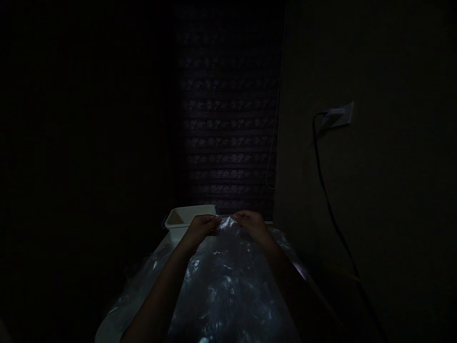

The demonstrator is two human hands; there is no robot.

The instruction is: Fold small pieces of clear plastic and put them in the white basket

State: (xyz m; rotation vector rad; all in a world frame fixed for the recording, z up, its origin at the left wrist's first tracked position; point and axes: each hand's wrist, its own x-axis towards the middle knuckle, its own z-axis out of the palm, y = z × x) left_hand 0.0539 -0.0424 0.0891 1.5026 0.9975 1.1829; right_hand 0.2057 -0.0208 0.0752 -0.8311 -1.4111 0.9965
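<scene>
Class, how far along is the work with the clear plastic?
Looks done: the clear plastic is spread out. In hand: its far end, pinched by the left hand and right hand. Left: neither hand has let go, and the plastic looks crumpled; too dark to judge more.

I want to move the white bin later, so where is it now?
The white bin stands just beyond the left hand, before the patterned blind.

Off-white rectangular plastic tub [176, 232] toward eleven o'clock, clear plastic sheeting [228, 281] with silvery-blue glints at six, dark purplish-grey fabric blind [228, 124] at twelve, banded with rows of paler floral motifs, white wall socket plate [348, 114] and black cable [330, 207] toward two.
</scene>
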